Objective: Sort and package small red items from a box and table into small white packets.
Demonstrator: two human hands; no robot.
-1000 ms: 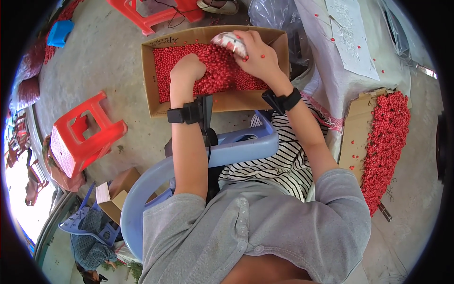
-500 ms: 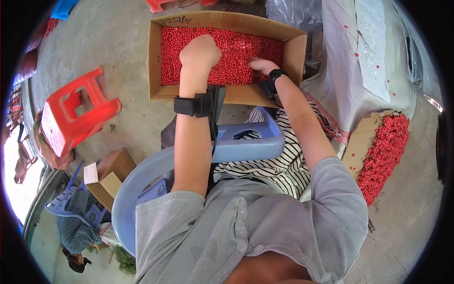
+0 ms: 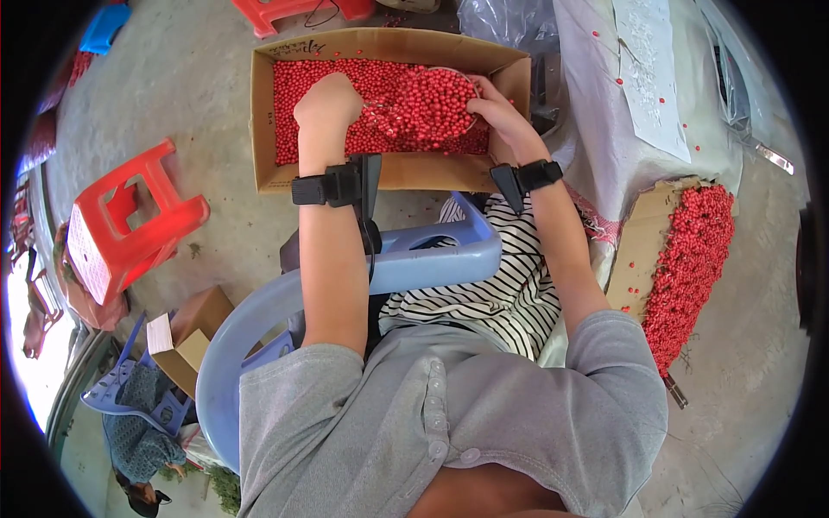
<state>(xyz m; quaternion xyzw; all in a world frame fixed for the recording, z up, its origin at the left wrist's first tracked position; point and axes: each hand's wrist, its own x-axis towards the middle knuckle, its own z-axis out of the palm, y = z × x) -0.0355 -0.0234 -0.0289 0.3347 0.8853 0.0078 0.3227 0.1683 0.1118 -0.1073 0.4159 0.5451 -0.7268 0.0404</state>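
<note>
Loose red berries (image 3: 302, 86) fill much of a long cardboard box (image 3: 389, 175) in front of me. In its right half is a round bowl with a thin, clear-looking rim (image 3: 471, 79), heaped with berries and tilted. My right hand (image 3: 505, 112) grips this bowl at its right side, thumb near the rim and fingers around the outside. My left hand (image 3: 328, 99) is over the berries left of the bowl, back upward and curled closed; its fingers and anything in them are hidden. Black straps with dark devices are around both wrists.
A blue plastic chair (image 3: 432, 264) curves round my left side. A red stool (image 3: 138, 220) stands on the left floor. At right are a white-covered stack (image 3: 596, 121) and cardboard heaped with berry sprigs (image 3: 691, 268). A person (image 3: 142, 436) is at lower left, near an open carton (image 3: 194, 332).
My right hand has come up out of the berries and now grips the heaped bowl at its side. My left hand stays over the berries, still curled. The whole view has shifted slightly.
</note>
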